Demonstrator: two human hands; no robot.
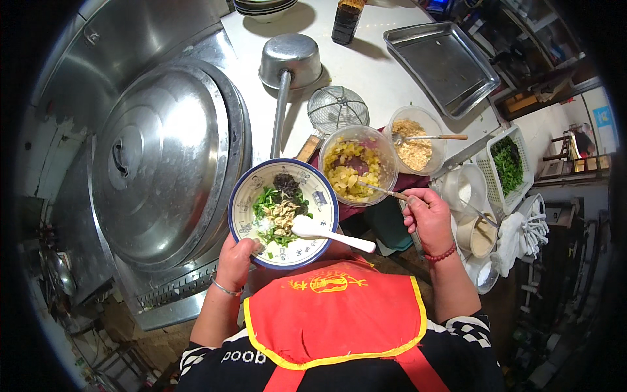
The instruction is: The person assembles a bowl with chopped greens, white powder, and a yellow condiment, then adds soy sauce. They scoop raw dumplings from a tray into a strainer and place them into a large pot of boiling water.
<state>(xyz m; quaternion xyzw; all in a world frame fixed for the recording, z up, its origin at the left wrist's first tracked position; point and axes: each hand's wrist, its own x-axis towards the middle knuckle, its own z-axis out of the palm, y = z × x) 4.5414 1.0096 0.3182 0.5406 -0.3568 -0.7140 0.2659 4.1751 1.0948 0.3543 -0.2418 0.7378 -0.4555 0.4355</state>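
Observation:
My left hand (238, 259) grips the rim of a blue-edged patterned bowl (245, 196). In the bowl lie chopped green leaves (266, 200), a dark shredded food (286, 185), small tan pieces (281, 218) and a little white powder. A white soup spoon (313, 229) rests in it, its handle over the near right rim. My right hand (430, 220) holds the wooden handle of a metal spoon (382, 189). That spoon's head is down among yellow chopped pieces (345, 179) in a clear round tub (392, 164), right of the bowl.
A large lidded steel pot (161, 166) stands at left. Beyond the bowl are an upturned saucepan (289, 56), a wire strainer (338, 108), a dark bottle (346, 24) and a metal tray (441, 63). Rightward stand a tub of tan flakes (414, 142), seasoning containers (463, 188) and a greens basket (507, 166).

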